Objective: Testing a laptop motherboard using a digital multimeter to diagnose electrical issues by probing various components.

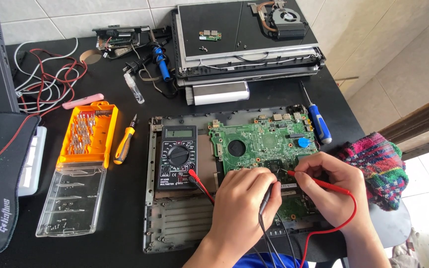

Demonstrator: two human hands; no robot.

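A green laptop motherboard (259, 141) lies in an opened laptop base (175, 226) on the black table. A black multimeter (177, 156) rests on the base to the board's left. My left hand (247, 201) grips a black test probe (265, 198), tip down near the board's lower middle. My right hand (331, 186) pinches a red test probe (319, 182), its tip pointing left onto the board close to the black one. Red and black leads run from the probes toward me and to the meter.
An orange bit case (88, 134) with a clear lid, an orange screwdriver (124, 144) and a blue screwdriver (318, 121) lie around the base. A laptop lid with a fan (247, 34) sits at the back. A colourful cloth (381, 166) lies right; cables are at the back left.
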